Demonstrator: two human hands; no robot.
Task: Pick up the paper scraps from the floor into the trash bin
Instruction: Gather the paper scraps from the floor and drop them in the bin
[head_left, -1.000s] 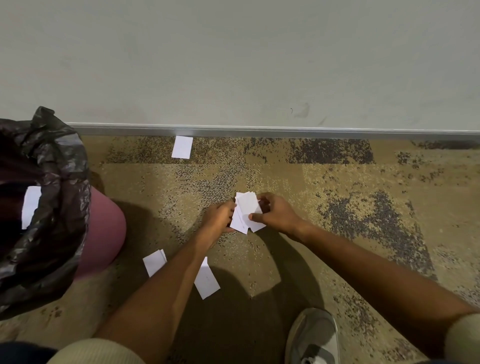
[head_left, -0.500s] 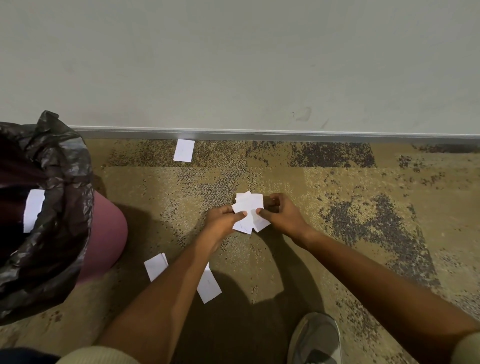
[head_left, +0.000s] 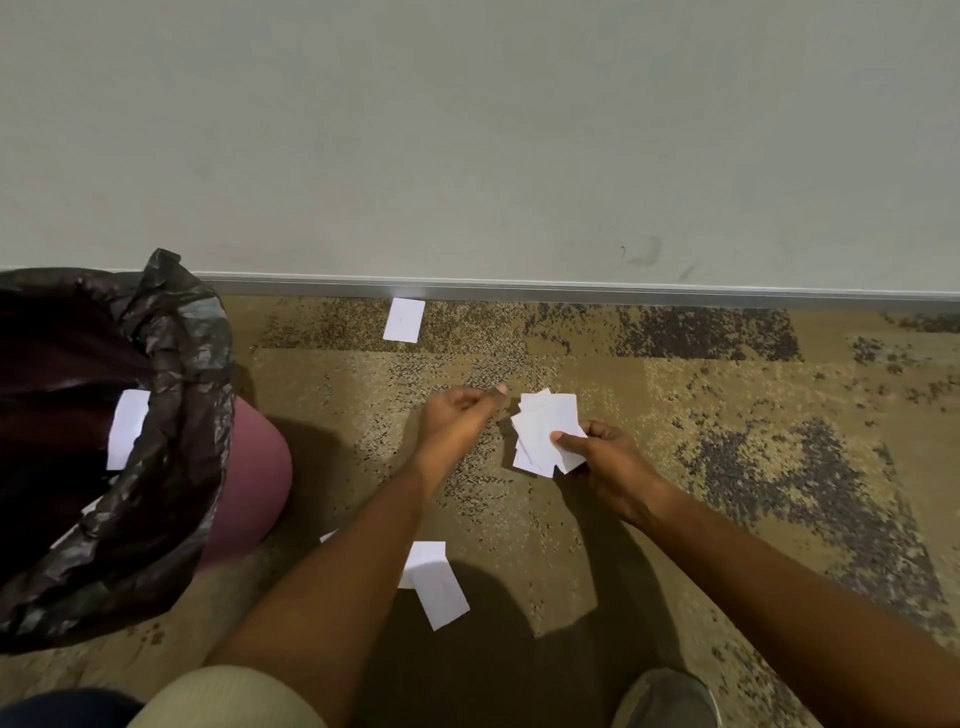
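Observation:
My right hand (head_left: 605, 457) pinches a stack of white paper scraps (head_left: 545, 431) above the carpet, thumb on top. My left hand (head_left: 457, 415) hovers just left of the stack with its fingers curled and nothing in it. One scrap (head_left: 404, 320) lies by the baseboard. Two overlapping scraps (head_left: 436, 582) lie on the carpet under my left forearm, and a sliver of another (head_left: 328, 535) shows at the arm's left edge. The pink trash bin (head_left: 249, 467) with a black bag (head_left: 171, 415) stands at the left, a scrap (head_left: 124, 434) inside it.
A grey wall with a metal baseboard (head_left: 571, 291) runs across the back. The patterned brown carpet (head_left: 727, 467) spreads to the right. My grey shoe (head_left: 670, 699) is at the bottom edge.
My left hand has let go of the stack and moved slightly left. The stack stays in my right hand alone. The view has shifted so the bin sits closer.

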